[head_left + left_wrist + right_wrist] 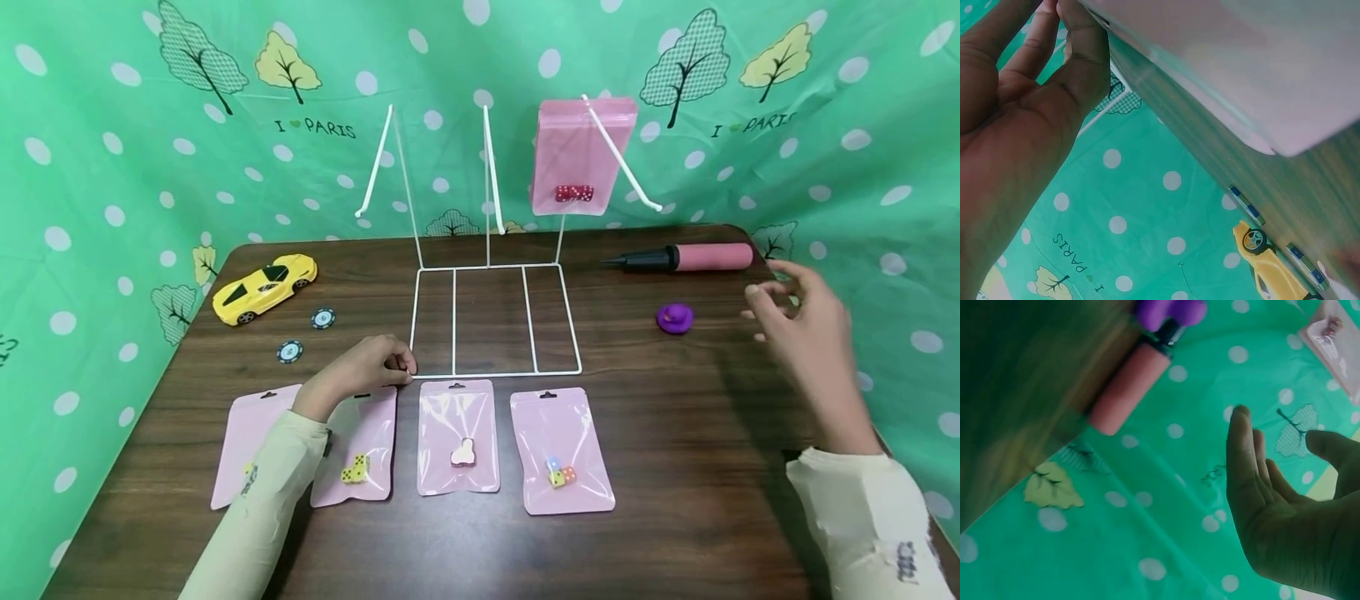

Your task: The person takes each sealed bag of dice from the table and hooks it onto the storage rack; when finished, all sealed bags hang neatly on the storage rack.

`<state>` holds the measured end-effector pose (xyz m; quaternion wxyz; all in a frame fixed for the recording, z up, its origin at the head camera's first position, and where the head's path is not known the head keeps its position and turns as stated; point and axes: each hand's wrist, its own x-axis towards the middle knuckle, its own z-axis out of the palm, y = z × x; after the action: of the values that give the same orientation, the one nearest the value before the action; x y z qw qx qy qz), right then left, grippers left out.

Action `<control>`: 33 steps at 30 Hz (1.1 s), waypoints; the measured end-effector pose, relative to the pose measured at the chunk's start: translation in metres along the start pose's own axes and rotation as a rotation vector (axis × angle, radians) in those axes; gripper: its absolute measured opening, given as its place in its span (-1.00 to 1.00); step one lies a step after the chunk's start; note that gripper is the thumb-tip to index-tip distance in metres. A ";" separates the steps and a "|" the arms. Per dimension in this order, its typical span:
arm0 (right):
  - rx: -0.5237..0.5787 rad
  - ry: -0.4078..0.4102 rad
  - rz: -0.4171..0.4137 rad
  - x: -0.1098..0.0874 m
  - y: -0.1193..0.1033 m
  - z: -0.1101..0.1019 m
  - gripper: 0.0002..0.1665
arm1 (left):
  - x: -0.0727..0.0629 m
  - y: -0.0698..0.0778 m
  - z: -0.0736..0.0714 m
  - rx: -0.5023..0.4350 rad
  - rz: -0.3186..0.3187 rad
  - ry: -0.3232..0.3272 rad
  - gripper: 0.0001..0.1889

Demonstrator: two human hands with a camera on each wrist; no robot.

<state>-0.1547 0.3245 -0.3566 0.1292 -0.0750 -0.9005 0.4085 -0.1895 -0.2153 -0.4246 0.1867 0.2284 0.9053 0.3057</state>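
Note:
My left hand [369, 363] pinches the front left corner of a white wire display rack [495, 375] between thumb and curled fingers. A pink zip bag with red dice [573, 154] hangs from the rack's right hook. To the right, my right hand [806, 333] is raised with fingers loosely bent and nothing in them; the right wrist view shows the hand [1291, 512] against the backdrop. Nearest it are a purple rubber duck [675, 318] and a pink and black hand pump [712, 257]. The left forearm passes over a bag of yellow dice [360, 469].
In front of the rack lie more pink bags: one with a pale figure [458, 417], one with mixed dice [558, 433], and one partly hidden at left [251, 425]. A yellow toy car [264, 290] and two poker chips [290, 351] lie left. A green curtain [450, 50] hangs behind.

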 end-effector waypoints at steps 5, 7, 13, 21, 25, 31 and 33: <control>-0.119 -0.204 -0.010 -0.012 0.018 0.000 -0.09 | -0.001 0.000 0.001 0.007 0.001 0.000 -0.91; -0.159 -0.282 -0.004 -0.018 0.021 0.001 -0.04 | -0.001 0.000 0.001 0.006 0.000 0.000 -0.91; -0.230 -0.499 0.010 -0.033 0.025 0.007 -0.03 | 0.000 0.000 0.001 0.003 -0.001 0.002 -0.91; -0.187 -0.642 0.027 -0.051 0.026 0.023 -0.10 | 0.000 -0.001 0.001 0.001 0.004 0.001 -0.91; -0.157 -0.677 0.012 -0.055 0.023 0.029 -0.16 | -0.001 0.000 0.000 -0.001 0.000 0.004 -0.92; -0.116 -0.700 -0.004 -0.067 0.013 0.045 -0.20 | -0.001 0.000 0.000 0.003 0.003 -0.001 -0.92; -0.121 -0.703 -0.031 -0.072 0.008 0.052 -0.21 | 0.000 0.000 -0.001 0.004 0.004 0.000 -0.92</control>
<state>-0.1010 0.2747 -0.4077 -0.1871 0.0761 -0.9135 0.3531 -0.1894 -0.2158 -0.4239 0.1859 0.2306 0.9054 0.3043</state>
